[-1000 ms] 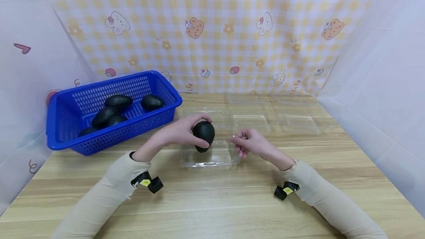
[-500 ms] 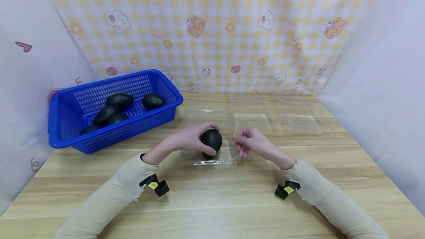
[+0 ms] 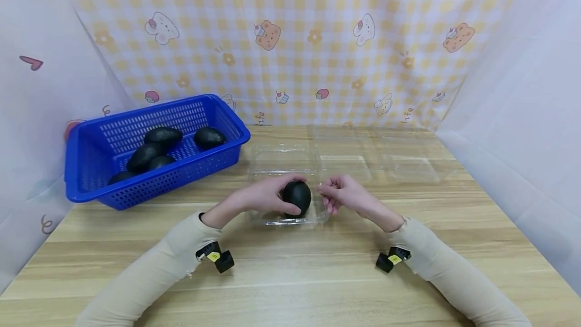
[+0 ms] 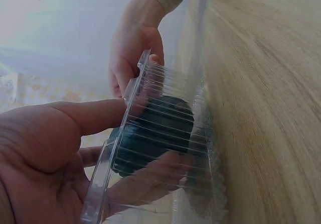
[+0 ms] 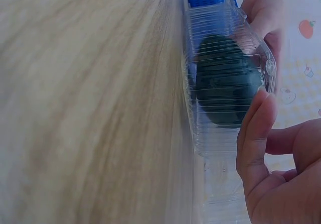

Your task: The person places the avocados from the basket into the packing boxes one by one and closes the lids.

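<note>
A dark avocado (image 3: 297,198) sits inside a clear plastic clamshell box (image 3: 272,220) whose lid stands folded back behind it. My left hand (image 3: 271,195) reaches over the box's left side, thumb and fingers curled round the avocado. In the left wrist view the same avocado (image 4: 158,128) shows through the ribbed wall of the box. My right hand (image 3: 342,196) pinches the right rim of the box between thumb and fingertips. The right wrist view shows these fingers (image 5: 258,133) right at the rim, with the avocado (image 5: 225,81) close behind the wall.
At the left stands a blue perforated basket (image 3: 172,178) holding several more avocados (image 3: 163,138). Other clear plastic boxes (image 3: 345,160) lie opened at the back right of the wooden table (image 3: 290,271). A patterned curtain (image 3: 295,69) hangs behind the table.
My left hand has carried the avocado to the right and down into the box, closer to the right hand. The right hand keeps its pinch on the rim.
</note>
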{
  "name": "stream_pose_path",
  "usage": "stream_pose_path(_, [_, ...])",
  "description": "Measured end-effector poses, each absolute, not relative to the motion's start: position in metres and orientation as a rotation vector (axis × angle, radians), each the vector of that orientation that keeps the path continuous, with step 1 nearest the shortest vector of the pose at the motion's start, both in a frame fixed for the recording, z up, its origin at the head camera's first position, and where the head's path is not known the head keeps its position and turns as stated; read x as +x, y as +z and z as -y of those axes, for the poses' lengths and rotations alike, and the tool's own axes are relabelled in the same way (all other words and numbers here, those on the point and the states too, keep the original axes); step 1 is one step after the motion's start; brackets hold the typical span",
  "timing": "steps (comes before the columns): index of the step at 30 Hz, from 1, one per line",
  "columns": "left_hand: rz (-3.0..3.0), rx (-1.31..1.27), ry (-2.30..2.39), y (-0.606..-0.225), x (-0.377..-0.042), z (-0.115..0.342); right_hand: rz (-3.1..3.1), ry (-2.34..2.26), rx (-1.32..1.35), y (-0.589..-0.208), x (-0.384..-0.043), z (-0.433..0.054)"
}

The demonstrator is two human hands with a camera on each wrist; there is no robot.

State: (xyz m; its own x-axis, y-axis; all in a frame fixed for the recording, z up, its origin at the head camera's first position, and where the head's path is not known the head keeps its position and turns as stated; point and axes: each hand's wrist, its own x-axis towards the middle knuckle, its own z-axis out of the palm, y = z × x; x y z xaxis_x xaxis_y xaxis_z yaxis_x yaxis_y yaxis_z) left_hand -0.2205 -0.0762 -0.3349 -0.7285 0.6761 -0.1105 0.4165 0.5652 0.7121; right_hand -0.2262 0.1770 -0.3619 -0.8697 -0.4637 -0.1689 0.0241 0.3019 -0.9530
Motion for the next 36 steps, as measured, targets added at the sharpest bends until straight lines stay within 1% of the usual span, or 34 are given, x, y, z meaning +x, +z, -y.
stream_pose_path(15, [-2.368,0.766,1.072,-0.336,-0.220,0.072,-2.160,-1.584,-0.422,-0.363,-0.227,-0.179])
stream_pose_path(25, [-2.443,0.780,1.006,-0.331,-0.221,0.077,-2.150,-1.597,-0.419,-0.363,-0.227,-0.178])
stream_pose_path(36, [-2.428,0.790,1.041,-0.322,-0.225,0.087,-2.153,-1.596,-0.426,-0.364,-0.227,-0.178])
